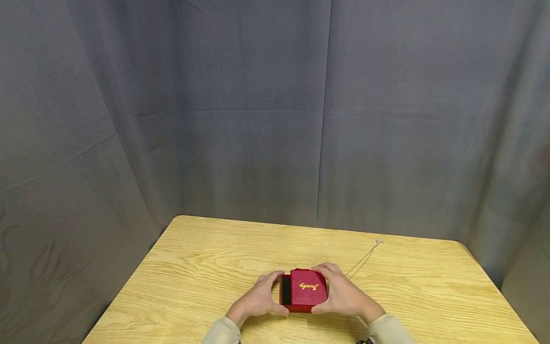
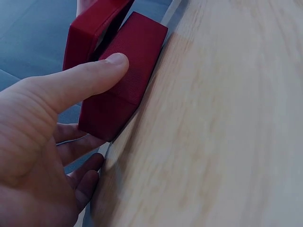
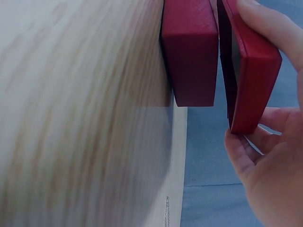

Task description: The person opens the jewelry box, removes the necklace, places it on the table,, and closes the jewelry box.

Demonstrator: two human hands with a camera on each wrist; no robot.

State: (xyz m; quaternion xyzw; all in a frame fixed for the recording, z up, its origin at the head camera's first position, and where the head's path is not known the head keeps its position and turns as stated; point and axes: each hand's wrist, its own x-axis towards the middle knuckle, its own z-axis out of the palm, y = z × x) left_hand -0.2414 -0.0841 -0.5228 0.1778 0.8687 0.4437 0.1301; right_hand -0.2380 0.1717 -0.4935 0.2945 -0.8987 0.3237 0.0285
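Observation:
A red jewelry box base [image 1: 285, 292] with a dark interior sits on the wooden table in the head view. My left hand [image 1: 259, 297] holds it at its left side, the thumb [image 2: 106, 71] on one side wall in the left wrist view. Its lid [image 1: 309, 287], red with gold "Jewelry" lettering upside down to me, is pinched at near and far edges by my right hand [image 1: 343, 292]. From the right wrist view, the lid [image 3: 258, 90] is raised apart from the base [image 3: 194, 66], with a gap between them. The lid overlaps all but the base's left strip.
A thin chain necklace [image 1: 363, 262] with a small silvery pendant [image 1: 378, 241] lies on the wooden table [image 1: 206, 258], behind and right of my right hand. Grey curtains [image 1: 249, 143] hang behind the table and along its sides.

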